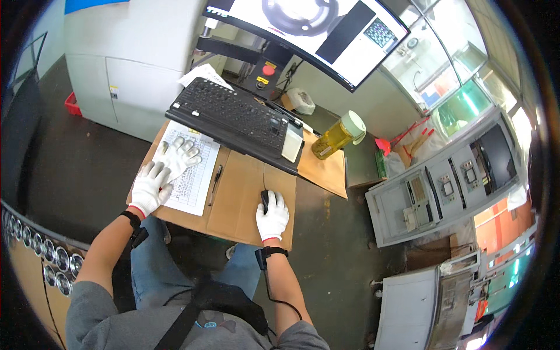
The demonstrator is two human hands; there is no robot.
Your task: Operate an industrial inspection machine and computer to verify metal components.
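A white knitted glove covers my left hand, which lies on the printed sheet with its fingers extended. Just beyond its fingertips, a loose white glove rests on the same sheet; whether the fingers touch it is hard to tell. My right hand, gloved too, is closed over a black computer mouse on the cardboard-topped table. Between the hands, a black pen lies along the sheet's right edge. A black keyboard sits beyond them on a dark tray.
A monitor showing a dark ring-shaped part hangs above the keyboard. A lidded bottle of yellowish liquid stands right of it. A red button is on the post behind. Shiny round metal parts line the left; grey cabinets stand right.
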